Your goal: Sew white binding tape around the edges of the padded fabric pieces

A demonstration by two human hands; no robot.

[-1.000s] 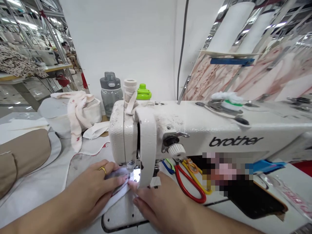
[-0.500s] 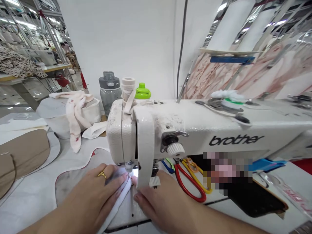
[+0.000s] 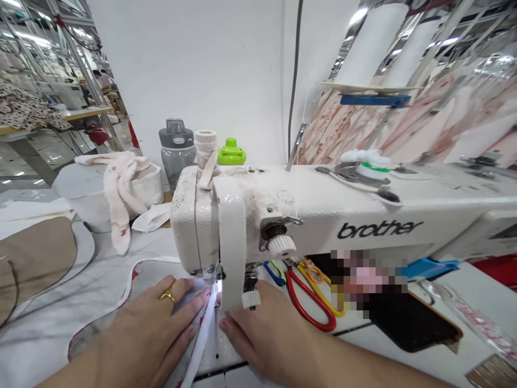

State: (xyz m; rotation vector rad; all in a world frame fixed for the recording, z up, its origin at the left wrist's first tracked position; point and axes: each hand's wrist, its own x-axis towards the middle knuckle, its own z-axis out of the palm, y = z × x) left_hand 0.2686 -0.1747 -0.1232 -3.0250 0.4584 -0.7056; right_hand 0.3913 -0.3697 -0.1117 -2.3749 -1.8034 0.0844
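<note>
My left hand (image 3: 165,318), with a gold ring, lies with fingers stretched out over a piece of grey-white cloth (image 3: 151,275). Its fingertips are beside the lit needle area of a white sewing machine (image 3: 278,199). A narrow white edge strip (image 3: 200,342) on the cloth runs from the needle towards me, with red bits showing along it. My right hand (image 3: 266,318) is behind and right of the needle; the thumb and one fingertip show, the other fingers are hidden by the machine head. Whether it grips the cloth cannot be seen.
Red-handled scissors (image 3: 311,307), yellow-handled scissors (image 3: 323,291) and a dark phone (image 3: 412,318) lie under the machine arm. Behind the machine stand a grey bottle (image 3: 176,151) and a green-lidded one (image 3: 231,152). A fabric bin (image 3: 86,202) and brown pieces (image 3: 44,258) lie left.
The cloth at the left has shifted and its curved edge lies differently. More of the white strip shows below the needle. Both hands stay about the needle; the view has moved slightly.
</note>
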